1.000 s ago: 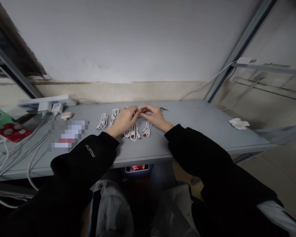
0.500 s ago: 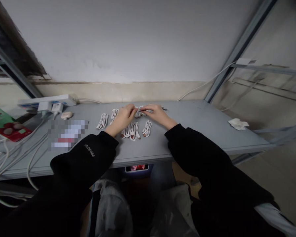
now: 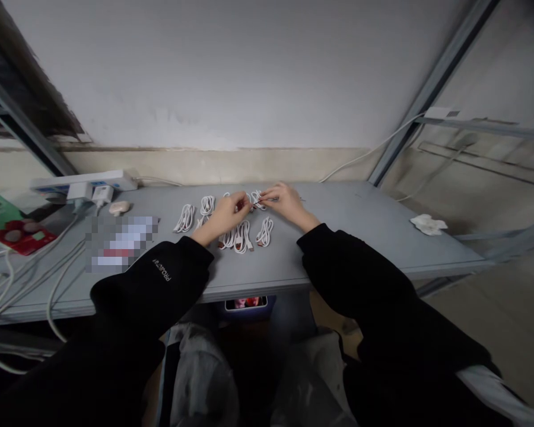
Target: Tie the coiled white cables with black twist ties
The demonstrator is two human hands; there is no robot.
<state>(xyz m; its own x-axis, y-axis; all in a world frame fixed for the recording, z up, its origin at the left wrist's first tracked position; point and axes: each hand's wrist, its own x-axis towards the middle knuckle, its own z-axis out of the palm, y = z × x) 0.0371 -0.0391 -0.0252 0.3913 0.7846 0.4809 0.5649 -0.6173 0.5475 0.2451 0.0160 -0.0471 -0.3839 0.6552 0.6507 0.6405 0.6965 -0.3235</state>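
Note:
My left hand (image 3: 230, 212) is closed above the table, thumb and fingers pinching one end of a thin black twist tie (image 3: 258, 202). Across from it, my right hand (image 3: 286, 203) pinches the other end, so the tie spans the gap between my fingertips. Coiled white cables (image 3: 257, 199) lie just behind the fingers, partly hidden by them. Nearer me are more coiled bundles, among them a white cable bundle (image 3: 242, 237) and a separate white cable coil (image 3: 264, 231). To the left of my left hand sit a cable coil (image 3: 186, 218) and another coil (image 3: 207, 205).
A power strip (image 3: 89, 179) with plugged-in chargers stands at the back left, loose white cords trailing forward. Near it are a small pale case (image 3: 120, 207), a blurred-out flat item (image 3: 122, 243) and a red-green package (image 3: 15, 225). Crumpled tissue (image 3: 428, 225) lies at the table's right edge.
My left hand has shifted slightly right and down, its fingers curling more. My right hand has risen a little, and the tie between them now slants. The cable coils on the table look unmoved.

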